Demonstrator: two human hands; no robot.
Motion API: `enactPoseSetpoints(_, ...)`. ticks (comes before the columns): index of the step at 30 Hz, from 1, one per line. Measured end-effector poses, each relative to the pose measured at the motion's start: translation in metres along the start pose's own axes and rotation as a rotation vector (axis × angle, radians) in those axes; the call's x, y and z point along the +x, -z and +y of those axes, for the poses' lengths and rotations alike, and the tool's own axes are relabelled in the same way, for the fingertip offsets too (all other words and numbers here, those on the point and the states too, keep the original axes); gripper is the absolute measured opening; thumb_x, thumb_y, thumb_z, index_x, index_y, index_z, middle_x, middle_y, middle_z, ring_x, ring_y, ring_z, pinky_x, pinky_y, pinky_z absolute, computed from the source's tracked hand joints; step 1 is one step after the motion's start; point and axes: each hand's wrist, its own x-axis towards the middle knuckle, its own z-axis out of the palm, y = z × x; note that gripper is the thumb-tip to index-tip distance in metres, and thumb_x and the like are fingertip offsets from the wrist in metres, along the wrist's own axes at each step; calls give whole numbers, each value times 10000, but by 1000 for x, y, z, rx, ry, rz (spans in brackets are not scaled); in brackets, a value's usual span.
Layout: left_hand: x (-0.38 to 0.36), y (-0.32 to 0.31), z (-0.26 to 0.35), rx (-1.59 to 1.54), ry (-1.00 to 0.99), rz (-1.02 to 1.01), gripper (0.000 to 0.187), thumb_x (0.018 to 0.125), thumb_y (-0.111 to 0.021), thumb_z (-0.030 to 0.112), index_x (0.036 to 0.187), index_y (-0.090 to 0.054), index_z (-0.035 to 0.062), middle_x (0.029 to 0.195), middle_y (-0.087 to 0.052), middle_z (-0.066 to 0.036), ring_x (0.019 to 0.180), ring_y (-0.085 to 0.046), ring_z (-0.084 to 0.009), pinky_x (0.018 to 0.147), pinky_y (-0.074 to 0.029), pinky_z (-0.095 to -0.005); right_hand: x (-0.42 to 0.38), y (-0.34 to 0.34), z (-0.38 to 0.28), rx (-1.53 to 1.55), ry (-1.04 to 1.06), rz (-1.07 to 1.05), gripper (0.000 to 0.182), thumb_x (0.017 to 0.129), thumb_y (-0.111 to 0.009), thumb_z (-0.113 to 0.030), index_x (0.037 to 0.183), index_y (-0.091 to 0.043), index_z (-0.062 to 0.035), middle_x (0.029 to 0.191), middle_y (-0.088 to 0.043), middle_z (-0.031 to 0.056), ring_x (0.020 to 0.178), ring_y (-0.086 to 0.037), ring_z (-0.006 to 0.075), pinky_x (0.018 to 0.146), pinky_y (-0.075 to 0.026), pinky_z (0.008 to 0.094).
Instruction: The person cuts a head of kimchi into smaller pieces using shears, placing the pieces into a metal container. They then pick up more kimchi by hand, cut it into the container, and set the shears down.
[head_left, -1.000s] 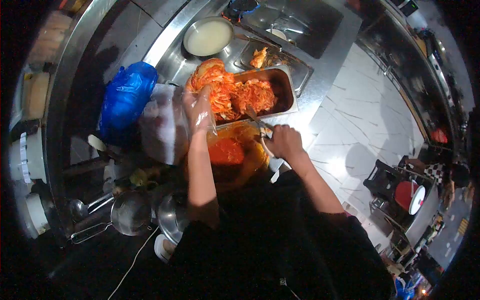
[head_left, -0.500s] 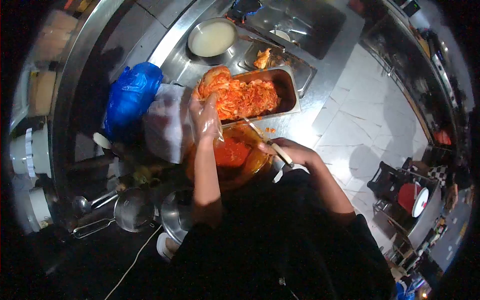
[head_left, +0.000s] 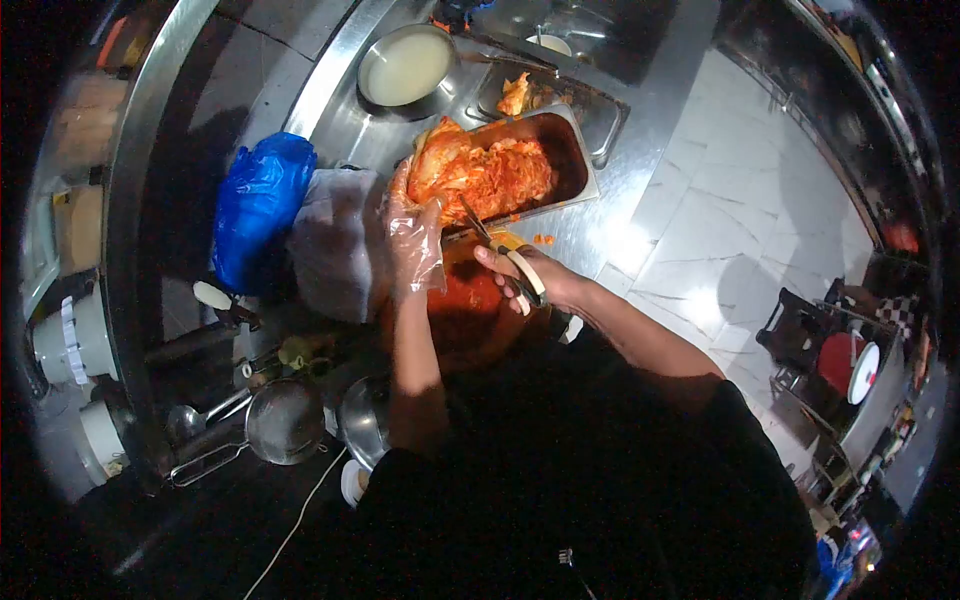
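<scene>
In a clear plastic glove, my left hand (head_left: 412, 235) grips a head of kimchi (head_left: 438, 165) at the near left end of a steel pan (head_left: 578, 130). Cut, red-coated kimchi (head_left: 515, 172) fills much of that pan. My right hand (head_left: 553, 280) holds kitchen scissors (head_left: 522, 268) with cream handles, their blades pointing up and left at the kimchi's lower edge, close to my gloved fingers. Below both hands sits a wide bowl (head_left: 465, 310) with red sauce inside, partly hidden by my left forearm.
A round pan of cloudy liquid (head_left: 405, 65) stands at the back of the steel counter, near a shallow tray (head_left: 607, 118) with a kimchi scrap (head_left: 514, 95). Left are a blue plastic bag (head_left: 262, 210) and a whitish bag (head_left: 338, 245). A strainer (head_left: 284, 420) lies lower left.
My right hand has lifted the scissors up and left, so the blades now reach the kimchi beside my left hand. The left hand keeps its grip; the camera view has shifted slightly.
</scene>
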Motion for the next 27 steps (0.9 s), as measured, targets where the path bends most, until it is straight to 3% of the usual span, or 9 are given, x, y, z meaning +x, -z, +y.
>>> enactPoseSetpoints(3, -4, -1, 0, 27, -4, -48, 588, 882, -584, -125, 1444, -434, -41, 1355, -580, -142, 1219, -572, -202, 1058, -466, -346, 5, 8, 12, 74, 22, -82, 761, 767, -591, -851, 911, -558, -105, 777, -559, 11, 606, -576, 104, 510, -486, 251)
enactPoseSetpoints(5, -9, -3, -4, 11, -1, -79, 590, 884, -577, -128, 1449, -429, -41, 1361, -574, -144, 1226, -565, -203, 1065, -462, -350, 15, 16, 16, 71, -23, -106, 910, 741, -471, -936, 1032, -537, -75, 866, -581, 27, 708, -606, 127, 571, -516, 262)
enactPoseSetpoints(12, 0, 5, -30, -111, 48, -64, 574, 882, -616, -96, 1431, -477, -1, 1339, -565, -107, 1176, -566, -181, 1019, -469, -305, 3, 3, 8, 4, 93, 137, 528, 851, -734, -597, 820, -557, -100, 635, -560, -9, 456, -545, 102, 429, -453, 236)
enactPoseSetpoints(15, 12, 19, -37, 286, -4, 17, 535, 903, -596, -70, 1422, -475, -15, 1318, -603, -128, 1160, -593, -202, 1015, -478, -323, -1, -1, 5, -27, 139, 155, 495, 837, -791, -518, 708, -544, -109, 559, -508, -30, 451, -534, 101, 444, -470, 253)
enactPoseSetpoints(16, 12, 9, -41, -43, 27, 88, 504, 903, -608, -45, 1395, -506, -8, 1279, -626, -116, 1109, -610, -199, 985, -492, -326, 0, 1, 5, -17, 107, 138, 495, 831, -797, -517, 708, -546, -109, 561, -509, -30, 450, -533, 101, 440, -464, 253)
enactPoseSetpoints(17, 15, 7, -42, -63, 50, 144, 501, 900, -613, -41, 1389, -511, -7, 1270, -630, -113, 1102, -613, -200, 984, -493, -326, 1, 3, 8, -6, 74, 122, 494, 826, -804, -515, 709, -549, -108, 563, -510, -29, 449, -532, 100, 436, -458, 252)
enactPoseSetpoints(19, 20, 5, -46, -103, 98, 258, 493, 895, -623, -33, 1377, -522, -6, 1251, -638, -106, 1088, -619, -202, 981, -495, -327, 1, 14, 23, -78, 44, 97, 616, 817, -697, -694, 721, -569, -99, 604, -543, -12, 504, -561, 110, 487, -473, 257)
enactPoseSetpoints(22, 24, 15, -40, -76, 45, 177, 572, 863, -632, -81, 1411, -485, -4, 1287, -612, -117, 1157, -593, -212, 1009, -478, -323, -9, 28, 26, -221, 6, 16, 828, 771, -500, -903, 767, -601, -82, 661, -575, 15, 586, -589, 126, 565, -495, 271)
enactPoseSetpoints(27, 11, 8, -8, -81, 37, -32, 596, 853, -634, -105, 1418, -463, -16, 1321, -590, -124, 1199, -579, -212, 1038, -467, -331, -6, 35, -7, -114, 57, -121, 824, 794, -479, -892, 798, -608, -78, 663, -581, 23, 539, -576, 134, 521, -497, 268)
